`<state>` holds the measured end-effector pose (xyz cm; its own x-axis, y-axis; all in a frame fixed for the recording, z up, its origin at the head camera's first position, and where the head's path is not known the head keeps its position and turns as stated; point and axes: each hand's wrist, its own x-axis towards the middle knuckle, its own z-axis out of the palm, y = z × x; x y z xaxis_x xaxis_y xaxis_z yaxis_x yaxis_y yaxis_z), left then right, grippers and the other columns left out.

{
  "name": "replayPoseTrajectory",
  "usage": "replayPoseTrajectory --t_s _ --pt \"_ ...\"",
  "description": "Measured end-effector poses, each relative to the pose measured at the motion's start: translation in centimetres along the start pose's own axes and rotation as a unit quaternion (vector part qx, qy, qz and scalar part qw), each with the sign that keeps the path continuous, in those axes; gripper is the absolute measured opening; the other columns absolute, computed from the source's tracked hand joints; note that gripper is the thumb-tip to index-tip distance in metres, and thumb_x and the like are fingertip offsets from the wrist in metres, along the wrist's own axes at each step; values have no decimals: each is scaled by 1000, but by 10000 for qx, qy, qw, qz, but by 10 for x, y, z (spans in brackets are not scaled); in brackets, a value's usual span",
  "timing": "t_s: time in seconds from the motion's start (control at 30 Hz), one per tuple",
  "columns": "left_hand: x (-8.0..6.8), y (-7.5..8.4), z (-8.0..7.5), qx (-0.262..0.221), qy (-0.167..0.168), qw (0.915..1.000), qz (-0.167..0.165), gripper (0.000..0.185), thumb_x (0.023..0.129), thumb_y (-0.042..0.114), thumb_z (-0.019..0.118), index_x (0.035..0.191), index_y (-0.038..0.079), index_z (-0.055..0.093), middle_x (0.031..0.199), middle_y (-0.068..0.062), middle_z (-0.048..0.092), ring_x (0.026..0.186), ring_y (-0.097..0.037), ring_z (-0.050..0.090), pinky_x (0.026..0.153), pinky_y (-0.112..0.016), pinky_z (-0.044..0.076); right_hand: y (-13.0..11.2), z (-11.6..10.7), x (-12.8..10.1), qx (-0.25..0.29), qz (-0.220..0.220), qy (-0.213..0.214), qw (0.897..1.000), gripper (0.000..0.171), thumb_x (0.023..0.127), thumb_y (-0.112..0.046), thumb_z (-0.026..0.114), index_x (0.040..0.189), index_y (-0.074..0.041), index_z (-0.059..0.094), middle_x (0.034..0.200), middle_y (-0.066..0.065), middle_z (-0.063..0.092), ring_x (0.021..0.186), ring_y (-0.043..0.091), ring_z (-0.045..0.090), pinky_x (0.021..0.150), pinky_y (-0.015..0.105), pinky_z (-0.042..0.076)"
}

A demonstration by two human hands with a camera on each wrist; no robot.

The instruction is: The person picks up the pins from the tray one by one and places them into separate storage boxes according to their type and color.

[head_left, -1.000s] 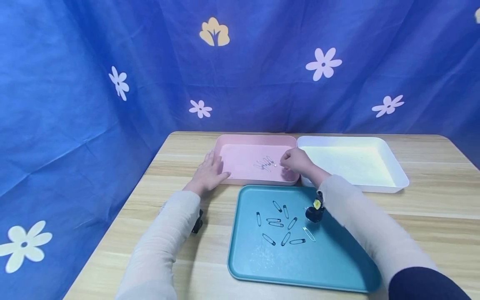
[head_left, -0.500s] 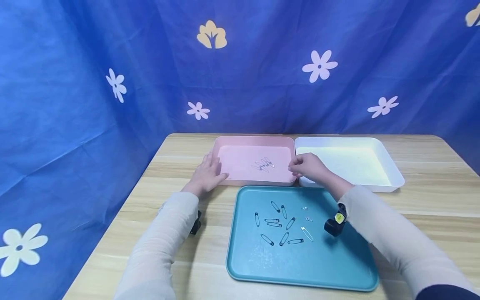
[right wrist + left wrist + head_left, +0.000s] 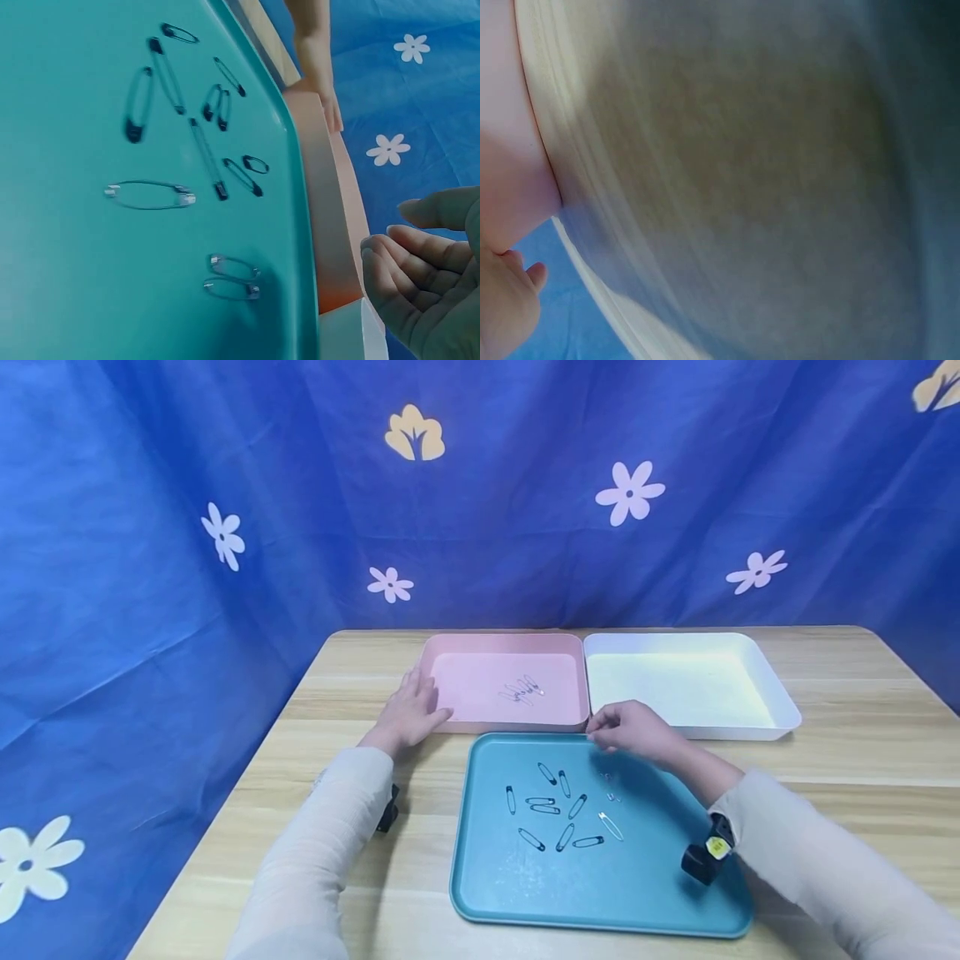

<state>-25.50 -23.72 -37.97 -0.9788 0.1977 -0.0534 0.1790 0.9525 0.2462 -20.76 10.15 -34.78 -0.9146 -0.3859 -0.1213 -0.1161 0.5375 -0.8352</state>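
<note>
My left hand (image 3: 408, 714) rests with fingers spread at the left rim of the pink tray (image 3: 457, 725). Inside that tray lies a small cluster of safety pins (image 3: 521, 689). My right hand (image 3: 633, 728) hovers over the far edge of the teal tray (image 3: 525, 893), near the corner where the pink and white trays meet. The right wrist view shows its fingers loosely bent, thumb apart, holding nothing. On the teal tray are several black-headed safety pins (image 3: 139, 105) and a few silver ones, including a larger silver safety pin (image 3: 150, 195).
A white tray (image 3: 776, 731) stands right of the pink one on the wooden table (image 3: 360, 689). Behind hangs a blue cloth (image 3: 487, 527) printed with flowers. Each wrist wears a black camera; the right camera (image 3: 705, 860) hangs over the teal tray.
My right hand has moved from over the pink tray back toward the teal tray and to the right, its pinched fingers loosening. My left hand stays at the pink tray's rim.
</note>
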Motion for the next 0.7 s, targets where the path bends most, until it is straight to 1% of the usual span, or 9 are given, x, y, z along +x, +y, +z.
replayPoseTrajectory --t_s 0.3,0.5,0.6,0.7 --pt "0 -1 1 -30 -2 10000 -11 74 85 49 38 136 0 19 141 -21 -4 127 -36 -2 99 -51 10 16 6 -24 89 -138 -392 9991 17 78 -6 57 89 6 59 75 9 60 67 20 56 62 31 48" --pt "-1 -2 1 -27 2 10000 -29 74 85 49 38 136 -1 18 141 -21 -5 127 -35 -3 100 -51 9 24 14 -37 68 -177 -491 9986 16 76 -7 59 87 4 60 73 7 59 65 19 56 59 31 48" --pt "-2 -2 1 -36 -13 10000 -24 74 85 49 38 136 0 18 141 -21 -5 127 -35 -3 100 -50 9 28 17 -44 88 -212 -577 9981 17 75 -7 60 87 5 60 73 5 59 64 18 55 57 30 49" --pt "-2 -2 0 -42 -22 10000 -7 74 85 49 38 136 -1 17 141 -21 -5 127 -35 -3 100 -50 9 29 19 -49 -80 -240 -677 9974 18 73 -8 62 87 4 61 72 4 59 60 17 53 51 27 46"
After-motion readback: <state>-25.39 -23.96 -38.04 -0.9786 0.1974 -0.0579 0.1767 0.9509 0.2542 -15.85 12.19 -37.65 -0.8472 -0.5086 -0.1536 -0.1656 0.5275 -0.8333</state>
